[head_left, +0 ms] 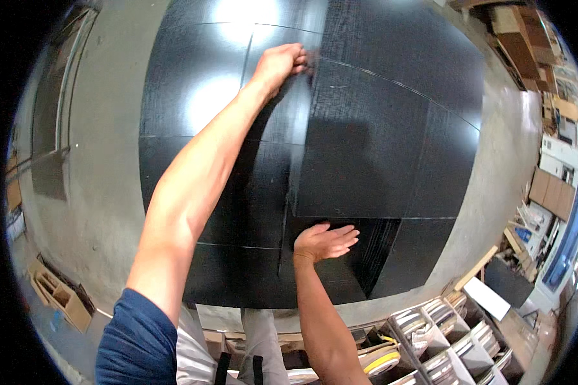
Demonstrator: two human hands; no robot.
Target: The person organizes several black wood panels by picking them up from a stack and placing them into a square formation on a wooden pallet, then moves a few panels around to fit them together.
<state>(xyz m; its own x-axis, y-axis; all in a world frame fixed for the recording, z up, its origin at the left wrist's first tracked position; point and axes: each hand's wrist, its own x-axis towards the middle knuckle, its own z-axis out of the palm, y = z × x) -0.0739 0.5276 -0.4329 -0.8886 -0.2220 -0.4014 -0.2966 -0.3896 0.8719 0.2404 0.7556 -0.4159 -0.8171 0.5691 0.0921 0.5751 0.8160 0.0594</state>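
Observation:
Large glossy black panels (173,96) lie side by side in front of me, thin seams between them. Another black panel (366,160) rests over them right of centre, its near edge above a darker stretch. My left hand (281,66) reaches far across, fingers curled closed beside this panel's left side. A blurred dark patch at the fingertips hides what they hold, if anything. My right hand (324,242) is open, fingers stretched to the right, just below the panel's near edge. Whether it touches the surface I cannot tell.
At the lower right, a compartmented rack (440,340) holds several rolls of edge banding, one yellow roll (379,359) among them. A white board (487,298) leans near it. A wooden box (59,292) stands on the floor at left. Brown boards (551,192) and machinery line the right side.

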